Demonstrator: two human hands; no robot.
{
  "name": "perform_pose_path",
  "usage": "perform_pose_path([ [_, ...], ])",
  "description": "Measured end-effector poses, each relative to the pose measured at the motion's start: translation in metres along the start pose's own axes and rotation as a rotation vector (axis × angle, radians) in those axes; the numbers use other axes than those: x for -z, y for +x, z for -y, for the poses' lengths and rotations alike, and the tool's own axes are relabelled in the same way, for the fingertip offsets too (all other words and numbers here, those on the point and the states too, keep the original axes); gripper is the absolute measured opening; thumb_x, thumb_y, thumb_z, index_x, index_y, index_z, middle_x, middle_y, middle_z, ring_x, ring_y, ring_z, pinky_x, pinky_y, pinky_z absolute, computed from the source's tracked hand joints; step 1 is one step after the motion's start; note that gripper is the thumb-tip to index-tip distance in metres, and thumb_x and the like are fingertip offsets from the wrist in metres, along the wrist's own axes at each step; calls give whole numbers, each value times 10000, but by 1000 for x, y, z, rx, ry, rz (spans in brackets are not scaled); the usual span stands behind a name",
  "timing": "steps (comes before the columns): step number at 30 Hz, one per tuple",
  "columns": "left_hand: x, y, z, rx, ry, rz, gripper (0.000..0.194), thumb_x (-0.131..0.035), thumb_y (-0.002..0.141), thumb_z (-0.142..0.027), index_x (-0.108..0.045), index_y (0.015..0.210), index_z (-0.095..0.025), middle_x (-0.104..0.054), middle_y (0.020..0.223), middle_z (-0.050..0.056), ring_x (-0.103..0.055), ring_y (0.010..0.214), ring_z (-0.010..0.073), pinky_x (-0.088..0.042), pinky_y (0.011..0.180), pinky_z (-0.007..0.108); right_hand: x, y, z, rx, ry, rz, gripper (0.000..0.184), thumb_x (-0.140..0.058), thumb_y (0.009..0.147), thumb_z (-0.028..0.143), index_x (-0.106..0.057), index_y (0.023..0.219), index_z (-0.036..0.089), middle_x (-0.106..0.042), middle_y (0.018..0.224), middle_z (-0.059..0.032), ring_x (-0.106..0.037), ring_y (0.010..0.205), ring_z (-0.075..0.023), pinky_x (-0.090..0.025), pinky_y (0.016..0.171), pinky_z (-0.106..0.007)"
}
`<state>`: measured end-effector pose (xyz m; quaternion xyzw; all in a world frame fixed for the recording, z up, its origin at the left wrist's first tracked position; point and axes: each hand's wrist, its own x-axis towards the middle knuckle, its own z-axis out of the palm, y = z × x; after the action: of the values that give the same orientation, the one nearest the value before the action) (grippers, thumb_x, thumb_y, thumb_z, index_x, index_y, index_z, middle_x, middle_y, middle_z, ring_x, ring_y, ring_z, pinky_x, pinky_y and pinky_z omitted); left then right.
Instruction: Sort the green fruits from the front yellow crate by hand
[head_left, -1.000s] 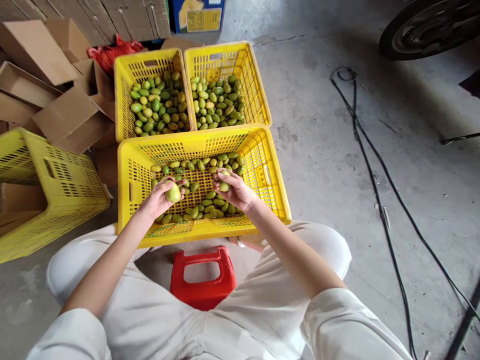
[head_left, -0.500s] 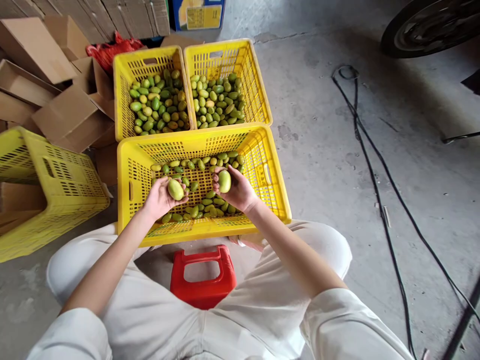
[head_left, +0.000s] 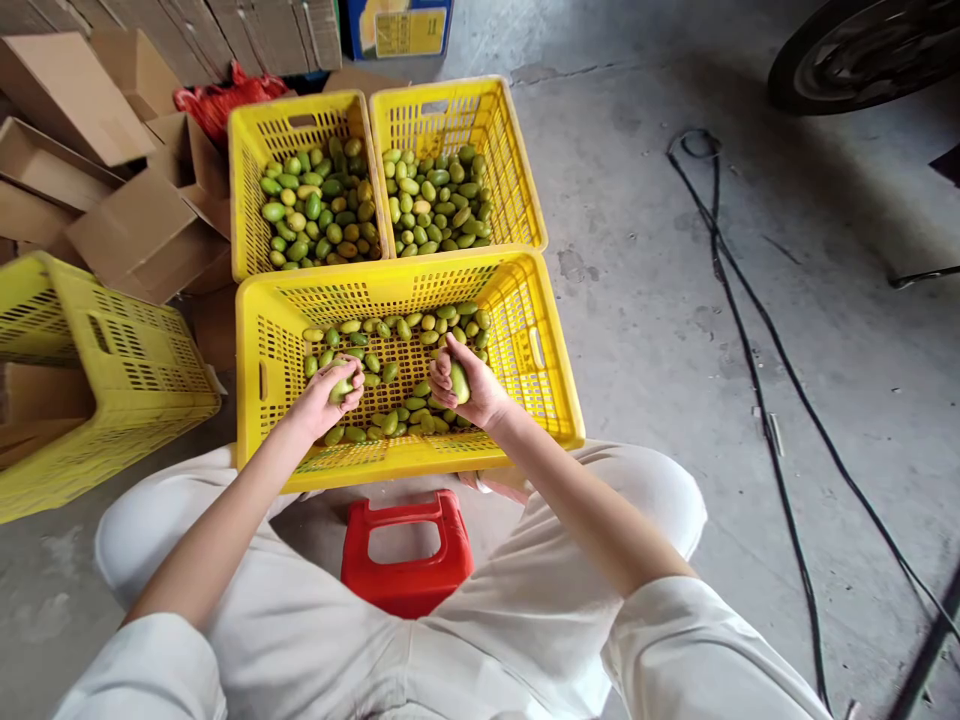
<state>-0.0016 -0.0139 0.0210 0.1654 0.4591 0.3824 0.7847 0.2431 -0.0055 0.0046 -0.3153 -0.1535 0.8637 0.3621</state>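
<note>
My left hand (head_left: pixel 321 400) is wrapped round a pale green mango (head_left: pixel 340 388), partly hidden by the fingers. In my right hand (head_left: pixel 480 392) is another green mango (head_left: pixel 460 384), gripped with the thumb on its upper side. Both hands are over the front yellow crate (head_left: pixel 412 467), left and right of its middle. Smaller green mangoes (head_left: pixel 390 421) lie inside it, one group along the near side and one along the far side, with a few between.
Two more yellow crates, left (head_left: pixel 238 200) and right (head_left: pixel 525 180), hold heaps of mangoes behind the front one. An empty-looking yellow crate (head_left: pixel 142 380) lies at left near cardboard boxes (head_left: pixel 135 235). A red stool (head_left: pixel 409 585) is beneath me. A black cable (head_left: pixel 780 360) runs across the floor.
Both hands have turned inward and closed more round their mangoes, which now show less. The crates and the loose mangoes stay where they were.
</note>
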Motion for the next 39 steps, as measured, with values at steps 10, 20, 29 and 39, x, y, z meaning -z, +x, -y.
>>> perform_pose_path([
  [10, -5, 1, -1, 63, -145, -170, 176, -534, 921, -149, -681, 1016, -126, -718, 854, 94, -694, 706, 179, -581, 636, 299, -12, -1, 4, 15, 134, -173, 224, -632, 881, 109, -681, 1067, 224, -733, 876, -3, -715, 795, -171, -623, 779, -324],
  [20, -3, -4, -1, -6, 15, 38, 352, -887, 686, -176, -617, 911, -190, -558, 669, -50, -488, 476, 61, -307, 389, 143, -8, -2, -3, 7, 82, -92, 319, -888, 791, 262, -577, 776, 194, -538, 624, 82, -395, 454, -34, -266, 362, -113],
  [29, -3, 2, 1, 31, -133, -150, 178, -615, 871, -175, -679, 1036, -155, -739, 924, 95, -750, 886, 238, -628, 815, 383, -14, 1, 2, -19, 202, -174, 156, -520, 989, 245, -666, 1013, 195, -724, 822, -31, -697, 729, -164, -602, 631, -261],
  [39, 0, -3, 5, -17, 1, 27, 410, -909, 641, -159, -549, 832, -202, -566, 695, -45, -579, 576, 87, -456, 515, 182, -6, 0, -2, 16, 98, -180, 277, -843, 759, 154, -638, 937, 206, -633, 751, 58, -523, 516, -53, -289, 359, -113],
])
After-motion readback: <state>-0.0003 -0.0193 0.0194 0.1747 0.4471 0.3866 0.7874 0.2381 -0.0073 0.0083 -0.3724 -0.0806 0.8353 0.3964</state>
